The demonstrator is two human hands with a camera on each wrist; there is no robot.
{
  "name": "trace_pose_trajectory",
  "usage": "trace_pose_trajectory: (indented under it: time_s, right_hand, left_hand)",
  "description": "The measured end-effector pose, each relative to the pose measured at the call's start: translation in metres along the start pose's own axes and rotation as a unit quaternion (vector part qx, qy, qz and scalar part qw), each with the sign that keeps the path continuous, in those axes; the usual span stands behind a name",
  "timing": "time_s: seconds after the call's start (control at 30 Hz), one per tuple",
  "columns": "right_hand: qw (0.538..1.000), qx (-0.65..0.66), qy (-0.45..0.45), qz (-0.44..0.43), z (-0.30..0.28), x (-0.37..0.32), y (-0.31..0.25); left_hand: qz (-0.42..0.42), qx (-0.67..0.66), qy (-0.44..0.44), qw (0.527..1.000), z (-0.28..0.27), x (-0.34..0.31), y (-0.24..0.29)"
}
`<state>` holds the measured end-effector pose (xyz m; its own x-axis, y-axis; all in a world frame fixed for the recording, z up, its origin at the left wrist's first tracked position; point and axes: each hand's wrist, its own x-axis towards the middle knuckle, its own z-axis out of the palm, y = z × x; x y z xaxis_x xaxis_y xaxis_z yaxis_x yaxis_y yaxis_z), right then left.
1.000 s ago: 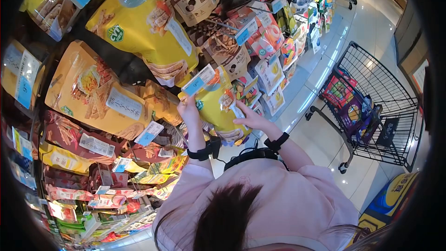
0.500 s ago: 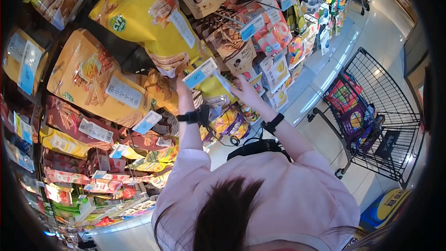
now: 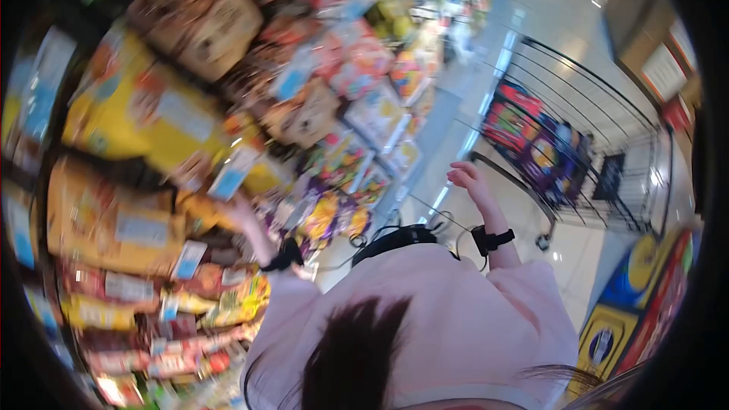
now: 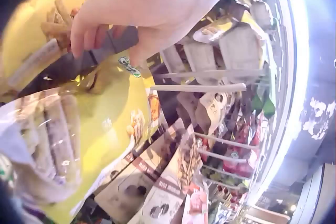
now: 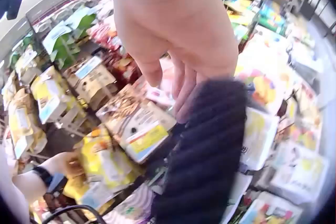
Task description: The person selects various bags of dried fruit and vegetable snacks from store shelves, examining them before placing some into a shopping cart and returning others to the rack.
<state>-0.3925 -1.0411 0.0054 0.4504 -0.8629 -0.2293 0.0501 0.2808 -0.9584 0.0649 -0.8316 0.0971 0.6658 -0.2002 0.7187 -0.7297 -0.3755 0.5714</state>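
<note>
In the head view my left hand (image 3: 244, 216) is blurred, beside the hanging snack bags and just under a blue-and-white price tag (image 3: 231, 172). The left wrist view shows its fingers (image 4: 84, 37) bent loosely over the top of a yellow snack bag (image 4: 107, 124), thumb apart from them, nothing pinched between. Part of that bag is hidden behind the tag in the head view. My right hand (image 3: 472, 180) is raised over the floor between the shelf and the cart, its fingers loosely bent and holding nothing. A black band circles each wrist.
Hooks full of snack bags line the left, including a large yellow bag (image 3: 144, 106) and an orange one (image 3: 114, 212). A black wire shopping cart (image 3: 600, 91) with red and purple packages (image 3: 547, 148) stands on the right. Colourful boxes (image 3: 619, 326) sit at the lower right.
Both hands were on the yellow bag; it moved back under the price tag. My right hand has come away to the right, and the head view has turned right.
</note>
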Motion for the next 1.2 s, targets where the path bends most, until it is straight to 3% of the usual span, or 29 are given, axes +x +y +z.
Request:
trace_pose_trajectory:
  time_s: [0.03, 0.07, 0.1, 0.17, 0.23, 0.33, 0.37, 0.4, 0.47, 0.5, 0.53, 0.6, 0.67, 0.7, 0.77, 0.8, 0.9, 0.97, 1.03, 1.13, 1.2]
  right_hand:
    - [0.998, -0.006, 0.058, -0.004, -0.035, -0.010, 0.009]
    - [0.993, -0.012, 0.118, -0.007, -0.068, -0.026, 0.016]
    - [0.983, -0.020, 0.183, -0.012, -0.098, -0.043, 0.017]
    - [0.952, -0.024, 0.306, -0.011, -0.160, -0.079, 0.031]
    - [0.894, -0.117, 0.430, -0.040, -0.211, -0.113, 0.051]
    - [0.828, -0.187, 0.525, -0.062, -0.257, -0.155, 0.061]
    - [0.812, -0.198, 0.544, -0.067, -0.269, -0.166, 0.060]
    - [0.818, -0.148, 0.554, -0.050, -0.266, -0.174, 0.040]
    - [0.763, -0.292, 0.573, -0.072, -0.277, -0.186, 0.023]
    - [0.729, -0.361, 0.576, -0.082, -0.284, -0.191, 0.015]
    - [0.732, -0.395, 0.548, -0.085, -0.291, -0.195, 0.003]
    - [0.658, -0.511, 0.550, -0.059, -0.307, -0.191, -0.016]
    - [0.572, -0.632, 0.523, 0.022, -0.324, -0.184, -0.037]
    - [0.558, -0.652, 0.512, 0.035, -0.339, -0.178, -0.045]
    - [0.533, -0.688, 0.489, 0.062, -0.369, -0.165, -0.054]
    - [0.499, -0.710, 0.497, 0.031, -0.390, -0.157, -0.048]
    - [0.606, -0.653, 0.447, 0.084, -0.445, -0.142, -0.019]
    - [0.586, -0.656, 0.476, 0.005, -0.452, -0.141, -0.015]
    - [0.598, -0.640, 0.483, 0.020, -0.460, -0.135, -0.016]
    - [0.568, -0.642, 0.468, 0.216, -0.481, -0.116, -0.010]
    - [0.535, -0.660, 0.493, 0.188, -0.490, -0.107, -0.020]
  left_hand:
    - [0.008, -0.001, 0.021, 1.000, -0.008, -0.017, 0.014]
    - [-0.070, 0.030, 0.054, 0.996, -0.009, -0.037, 0.038]
    - [-0.099, -0.033, 0.076, 0.992, -0.007, -0.055, 0.067]
    - [-0.160, -0.081, 0.052, 0.982, 0.000, -0.079, 0.111]
    - [-0.141, -0.074, 0.051, 0.986, 0.021, -0.100, 0.130]
    - [-0.090, -0.138, -0.106, 0.981, 0.050, -0.119, 0.163]
    - [-0.075, -0.140, -0.118, 0.980, 0.064, -0.127, 0.182]
    - [-0.095, -0.197, -0.185, 0.958, 0.078, -0.136, 0.189]
    - [-0.118, -0.250, -0.279, 0.920, 0.096, -0.156, 0.221]
    - [-0.092, -0.274, -0.318, 0.903, 0.105, -0.164, 0.235]
    - [-0.089, -0.283, -0.334, 0.895, 0.113, -0.175, 0.248]
    - [-0.070, -0.244, -0.375, 0.891, 0.127, -0.195, 0.282]
    - [-0.024, -0.272, -0.411, 0.870, 0.155, -0.214, 0.301]
    - [-0.002, -0.282, -0.421, 0.862, 0.169, -0.223, 0.318]
    - [0.131, -0.259, -0.465, 0.836, 0.204, -0.239, 0.347]
    - [0.198, -0.245, -0.482, 0.818, 0.223, -0.249, 0.360]
    - [0.285, -0.224, -0.571, 0.737, 0.285, -0.295, 0.390]
    - [0.347, -0.194, -0.577, 0.714, 0.325, -0.315, 0.420]
    - [0.376, -0.147, -0.582, 0.706, 0.355, -0.335, 0.455]
    - [0.402, -0.139, -0.556, 0.714, 0.420, -0.369, 0.472]
    - [0.381, -0.134, -0.550, 0.731, 0.432, -0.377, 0.482]
